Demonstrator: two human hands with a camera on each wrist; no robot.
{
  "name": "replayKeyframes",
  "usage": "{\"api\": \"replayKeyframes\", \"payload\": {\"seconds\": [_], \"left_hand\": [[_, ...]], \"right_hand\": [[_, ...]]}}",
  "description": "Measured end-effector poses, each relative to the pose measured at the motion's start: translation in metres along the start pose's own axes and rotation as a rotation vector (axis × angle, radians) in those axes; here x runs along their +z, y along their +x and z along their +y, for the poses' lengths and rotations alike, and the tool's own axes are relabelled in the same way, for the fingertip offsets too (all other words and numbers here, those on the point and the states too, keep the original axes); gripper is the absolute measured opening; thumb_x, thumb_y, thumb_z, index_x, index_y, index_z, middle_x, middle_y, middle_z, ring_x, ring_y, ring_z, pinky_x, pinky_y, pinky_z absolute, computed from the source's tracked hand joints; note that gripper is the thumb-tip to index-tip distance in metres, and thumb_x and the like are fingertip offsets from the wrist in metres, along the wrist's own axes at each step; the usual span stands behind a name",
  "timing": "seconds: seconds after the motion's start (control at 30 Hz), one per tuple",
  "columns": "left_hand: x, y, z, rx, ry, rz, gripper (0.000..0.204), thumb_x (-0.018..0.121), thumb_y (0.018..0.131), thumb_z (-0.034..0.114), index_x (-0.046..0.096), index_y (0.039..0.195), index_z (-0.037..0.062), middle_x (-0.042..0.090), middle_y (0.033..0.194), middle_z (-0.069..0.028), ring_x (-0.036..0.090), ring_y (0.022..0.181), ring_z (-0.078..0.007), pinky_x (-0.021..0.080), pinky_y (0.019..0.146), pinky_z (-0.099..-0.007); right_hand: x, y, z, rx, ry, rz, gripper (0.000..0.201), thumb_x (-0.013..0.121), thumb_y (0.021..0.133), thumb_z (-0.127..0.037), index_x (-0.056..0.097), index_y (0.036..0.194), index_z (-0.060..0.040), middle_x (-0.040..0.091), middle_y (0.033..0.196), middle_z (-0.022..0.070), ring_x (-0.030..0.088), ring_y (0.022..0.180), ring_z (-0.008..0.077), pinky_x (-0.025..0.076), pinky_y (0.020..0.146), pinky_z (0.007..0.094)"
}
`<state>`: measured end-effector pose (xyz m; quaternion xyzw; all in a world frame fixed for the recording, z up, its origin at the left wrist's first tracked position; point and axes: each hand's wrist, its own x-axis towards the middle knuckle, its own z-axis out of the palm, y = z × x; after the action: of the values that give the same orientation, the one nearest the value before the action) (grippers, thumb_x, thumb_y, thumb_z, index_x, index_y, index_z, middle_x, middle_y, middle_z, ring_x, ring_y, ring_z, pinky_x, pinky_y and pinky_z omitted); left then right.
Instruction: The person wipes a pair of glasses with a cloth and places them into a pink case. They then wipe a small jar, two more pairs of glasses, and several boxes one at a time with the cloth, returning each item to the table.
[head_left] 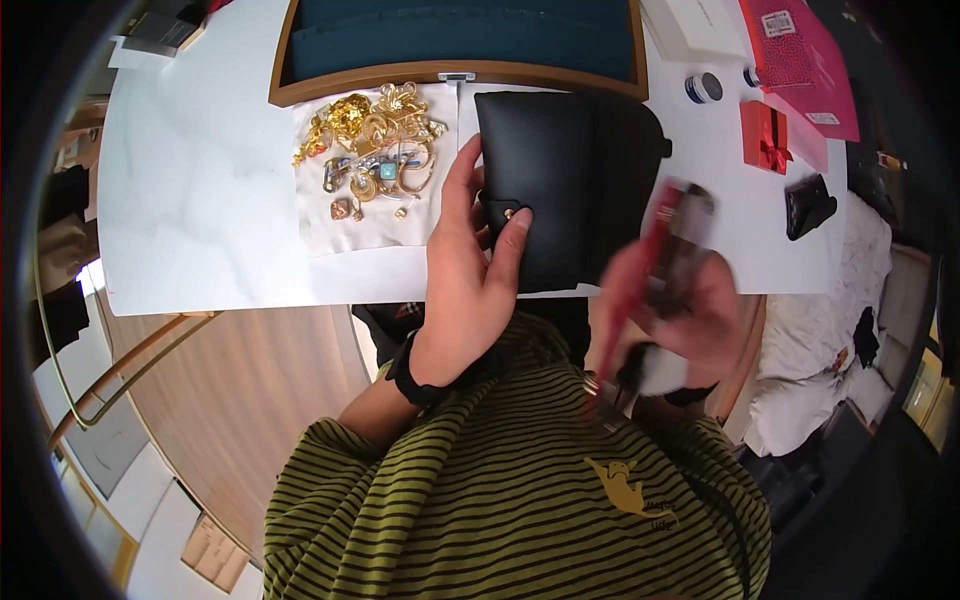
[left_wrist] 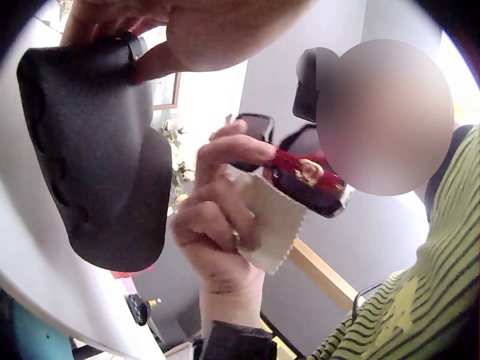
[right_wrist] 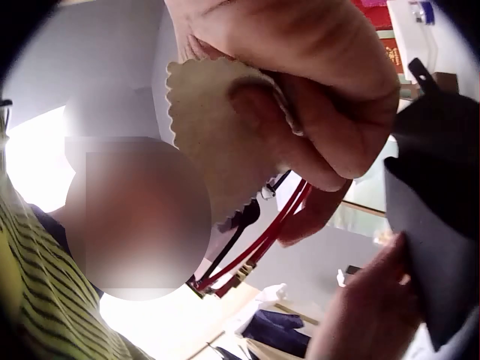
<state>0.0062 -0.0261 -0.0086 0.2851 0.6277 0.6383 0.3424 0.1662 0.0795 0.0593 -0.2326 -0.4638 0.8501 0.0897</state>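
Observation:
My left hand (head_left: pixel 465 285) grips the left edge of a black leather glasses case (head_left: pixel 545 180), thumb on its front beside a small gold snap. The case's flap (head_left: pixel 630 170) spreads out to the right over the table. My right hand (head_left: pixel 705 310), blurred in the head view, holds a pair of red-framed sunglasses (left_wrist: pixel 304 171) with dark lenses and a gold ornament at the hinge. Tucked in its curled fingers is a cream cleaning cloth (right_wrist: pixel 214 135) with zigzag edges. The sunglasses are raised in front of the striped shirt, to the right of the case.
Gold jewelry (head_left: pixel 380 135) lies heaped on a white cloth (head_left: pixel 380 235) left of the case. Behind stands a wooden box (head_left: pixel 370 80) with a dark teal lining. To the right are a small jar (head_left: pixel 703 88), a red gift box (head_left: pixel 765 138) and a small black pouch (head_left: pixel 808 207).

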Motion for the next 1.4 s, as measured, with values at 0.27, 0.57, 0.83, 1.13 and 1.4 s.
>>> {"api": "replayKeyframes", "payload": {"seconds": [0.27, 0.57, 0.83, 1.13, 1.4], "left_hand": [[-0.009, -0.003, 0.008, 0.006, -0.039, -0.02, 0.058, 0.05, 0.092, 0.002, 0.025, 0.145, 0.0013, 0.04, 0.139, -0.0155, 0.047, 0.119, -0.0181, 0.039, 0.097, -0.0288], [-0.011, -0.001, 0.012, -0.065, -0.095, -0.141, 0.06, 0.05, 0.092, 0.003, 0.023, 0.146, 0.0008, 0.037, 0.143, -0.0157, 0.04, 0.128, -0.0198, 0.033, 0.103, -0.031], [-0.006, 0.0, 0.011, -0.072, -0.229, -0.116, 0.058, 0.047, 0.092, 0.0, 0.023, 0.145, 0.001, 0.046, 0.132, -0.0128, 0.05, 0.104, -0.0113, 0.039, 0.091, -0.024], [0.002, -0.003, 0.011, -0.034, -0.281, -0.232, 0.058, 0.041, 0.092, -0.003, 0.019, 0.146, 0.0007, 0.038, 0.14, -0.0155, 0.042, 0.125, -0.0184, 0.032, 0.102, -0.0277], [0.003, 0.001, 0.006, -0.254, -0.596, -0.055, 0.052, 0.04, 0.095, 0.002, 0.023, 0.144, -0.0002, 0.044, 0.135, -0.0127, 0.044, 0.123, -0.0176, 0.033, 0.104, -0.0293]], "right_hand": [[-0.024, 0.019, 0.013, -0.143, -0.378, 0.436, 0.024, 0.064, 0.085, -0.008, 0.06, 0.106, 0.0026, 0.066, 0.089, 0.0048, 0.058, 0.079, 0.0081, 0.046, 0.073, 0.0236], [-0.012, 0.026, 0.0, -0.23, -0.823, 0.612, 0.026, 0.071, 0.081, -0.01, 0.06, 0.1, 0.003, 0.067, 0.078, 0.0045, 0.055, 0.068, 0.0053, 0.044, 0.063, 0.0203], [-0.009, 0.028, 0.011, -0.181, -0.952, 0.565, 0.033, 0.075, 0.074, -0.012, 0.059, 0.098, 0.0038, 0.067, 0.077, 0.013, 0.065, 0.068, 0.0165, 0.048, 0.061, 0.0277], [0.013, 0.037, 0.014, -0.185, -1.191, 0.514, 0.033, 0.068, 0.075, -0.01, 0.056, 0.104, 0.0, 0.062, 0.068, 0.0176, 0.063, 0.064, 0.0346, 0.049, 0.058, 0.0406], [0.026, 0.023, -0.005, -0.245, -1.111, 0.448, 0.028, 0.067, 0.082, -0.011, 0.058, 0.107, -0.0006, 0.062, 0.073, 0.0107, 0.06, 0.059, 0.0303, 0.047, 0.054, 0.0352]]}}
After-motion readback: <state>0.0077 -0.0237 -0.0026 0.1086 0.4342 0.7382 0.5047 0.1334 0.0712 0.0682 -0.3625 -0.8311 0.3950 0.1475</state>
